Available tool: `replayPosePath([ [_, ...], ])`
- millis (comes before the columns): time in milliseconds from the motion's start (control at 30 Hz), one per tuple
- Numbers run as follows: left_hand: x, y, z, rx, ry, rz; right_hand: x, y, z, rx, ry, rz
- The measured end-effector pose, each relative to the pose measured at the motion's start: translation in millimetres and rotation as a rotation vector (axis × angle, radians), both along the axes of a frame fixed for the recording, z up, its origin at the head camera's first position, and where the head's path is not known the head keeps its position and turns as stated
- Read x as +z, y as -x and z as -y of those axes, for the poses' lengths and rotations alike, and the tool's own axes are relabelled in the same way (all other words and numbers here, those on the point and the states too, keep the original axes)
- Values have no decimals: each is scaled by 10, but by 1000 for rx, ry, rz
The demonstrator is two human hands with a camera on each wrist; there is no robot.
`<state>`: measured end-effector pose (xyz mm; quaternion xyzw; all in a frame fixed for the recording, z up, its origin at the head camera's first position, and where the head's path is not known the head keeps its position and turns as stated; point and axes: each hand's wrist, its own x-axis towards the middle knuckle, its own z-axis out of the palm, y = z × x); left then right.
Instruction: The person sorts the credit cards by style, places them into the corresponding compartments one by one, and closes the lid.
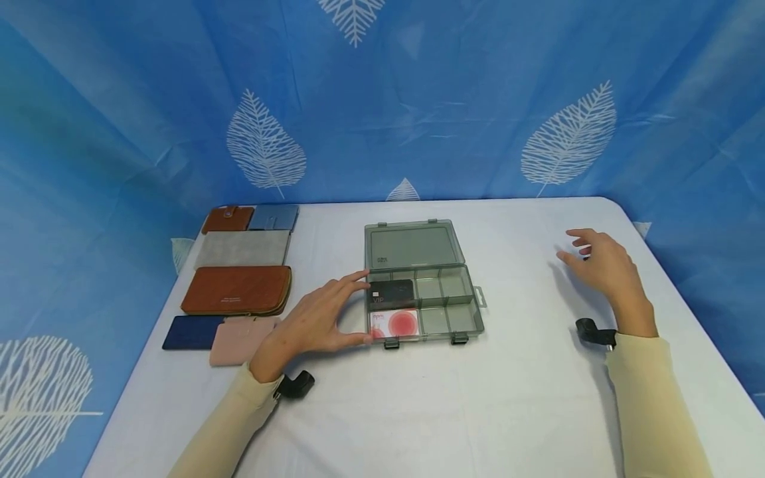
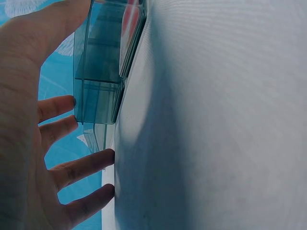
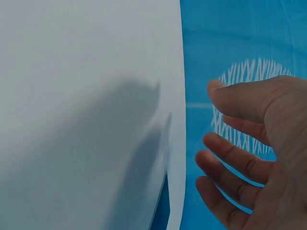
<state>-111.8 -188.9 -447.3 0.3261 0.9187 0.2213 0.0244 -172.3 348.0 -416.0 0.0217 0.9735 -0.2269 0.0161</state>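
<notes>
A translucent grey-green compartment box [image 1: 449, 321] lies on the white table with its lid [image 1: 412, 244] laid back. In its left compartments sit a black card [image 1: 391, 295] marked VIP and a white card [image 1: 396, 324] with red circles. My left hand [image 1: 319, 318] reaches to the box's left side with thumb and fingers spread. The thumb is at the front left corner, the forefinger near the back one. In the left wrist view the fingertips [image 2: 67, 101] meet the box wall. My right hand [image 1: 609, 265] hovers over the table's right side, fingers loosely bent, holding nothing.
Left of the box lie a brown zip wallet [image 1: 236, 290], a grey wallet [image 1: 242, 249], a small brown wallet [image 1: 228, 219], a light blue one [image 1: 273, 217], a navy one [image 1: 191, 332] and a pink one [image 1: 239, 341]. A blue leaf-patterned curtain [image 1: 412, 119] hangs behind the table.
</notes>
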Motion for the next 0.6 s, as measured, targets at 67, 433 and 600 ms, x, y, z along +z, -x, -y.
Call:
replayPosePath([
  [67,0,1,-5,2,6,3,-7,-19,-98,-24,-4,21],
  [433,-14,4,-11,8,5,17,-57,-92,-494,-91,-16,129],
  [600,-2,15,-15,0,-5,17,-34,-133,-672,-99,-10,231],
])
